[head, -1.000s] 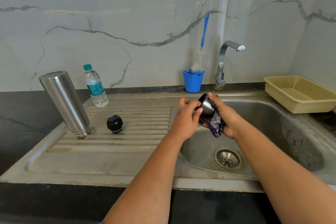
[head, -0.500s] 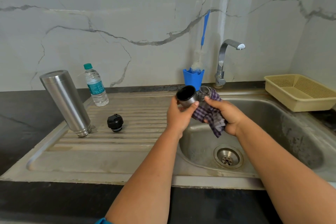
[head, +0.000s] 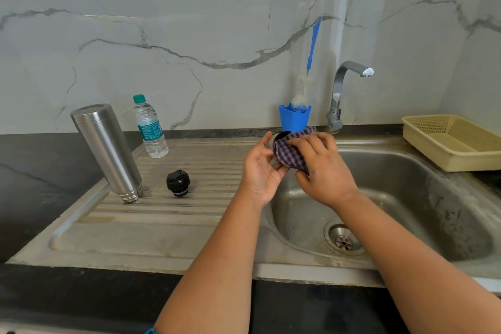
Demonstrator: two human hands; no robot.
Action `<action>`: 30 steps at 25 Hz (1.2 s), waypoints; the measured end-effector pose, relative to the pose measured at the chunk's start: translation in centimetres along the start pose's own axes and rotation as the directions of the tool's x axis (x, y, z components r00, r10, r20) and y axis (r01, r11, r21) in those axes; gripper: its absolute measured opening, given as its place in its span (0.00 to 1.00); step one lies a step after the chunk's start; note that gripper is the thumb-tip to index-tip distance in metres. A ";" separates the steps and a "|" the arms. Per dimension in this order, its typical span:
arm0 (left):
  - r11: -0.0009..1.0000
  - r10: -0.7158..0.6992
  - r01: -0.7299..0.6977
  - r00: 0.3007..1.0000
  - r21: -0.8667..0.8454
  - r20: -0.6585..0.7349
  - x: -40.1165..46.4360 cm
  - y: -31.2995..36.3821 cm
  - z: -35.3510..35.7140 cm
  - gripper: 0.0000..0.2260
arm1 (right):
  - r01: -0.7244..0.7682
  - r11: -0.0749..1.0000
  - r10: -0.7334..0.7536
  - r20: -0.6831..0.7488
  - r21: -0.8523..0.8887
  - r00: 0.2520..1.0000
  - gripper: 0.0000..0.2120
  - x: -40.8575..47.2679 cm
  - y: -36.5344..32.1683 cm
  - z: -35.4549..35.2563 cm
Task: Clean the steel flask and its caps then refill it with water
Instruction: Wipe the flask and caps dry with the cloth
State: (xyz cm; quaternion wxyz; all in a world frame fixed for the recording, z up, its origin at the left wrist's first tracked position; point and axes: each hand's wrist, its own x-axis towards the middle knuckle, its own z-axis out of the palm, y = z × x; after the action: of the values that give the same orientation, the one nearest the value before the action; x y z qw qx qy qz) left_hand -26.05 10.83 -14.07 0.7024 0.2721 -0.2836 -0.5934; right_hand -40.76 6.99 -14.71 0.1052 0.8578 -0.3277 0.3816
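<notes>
Head view, water bottle point(head: 150, 127) teal label, print unreadable

steel cap point(head: 271, 141) mostly hidden by checked cloth point(head: 291, 153)

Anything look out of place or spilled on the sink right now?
No spill shows. The steel flask stands mouth-down and tilted on the draining board, leaning away from the black cap beside it. It might tip.
</notes>
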 end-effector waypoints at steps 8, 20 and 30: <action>0.960 0.095 -0.055 0.986 0.275 -0.136 1.1 0.6 -1.3 0.08 | 0.102 0.950 -0.063 0.138 -0.297 0.988 0.24 0.0 -2.7 1.4; 0.968 -0.012 0.052 0.987 0.244 -0.160 1.4 -1.1 -1.2 0.11 | -0.422 0.890 0.266 0.557 0.172 0.787 0.22 -0.1 -2.0 0.6; 0.997 0.036 -0.033 0.998 0.065 -0.050 1.4 -0.3 -1.2 0.11 | -0.702 0.141 0.375 0.619 0.698 0.690 0.26 1.1 -3.3 0.3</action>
State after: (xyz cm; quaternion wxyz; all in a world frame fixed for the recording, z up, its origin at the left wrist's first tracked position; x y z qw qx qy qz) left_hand -25.24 9.49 -15.04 0.7104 0.3046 -0.2891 -0.5647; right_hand -37.92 8.90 -13.92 -0.5777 0.6303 -0.3627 0.3707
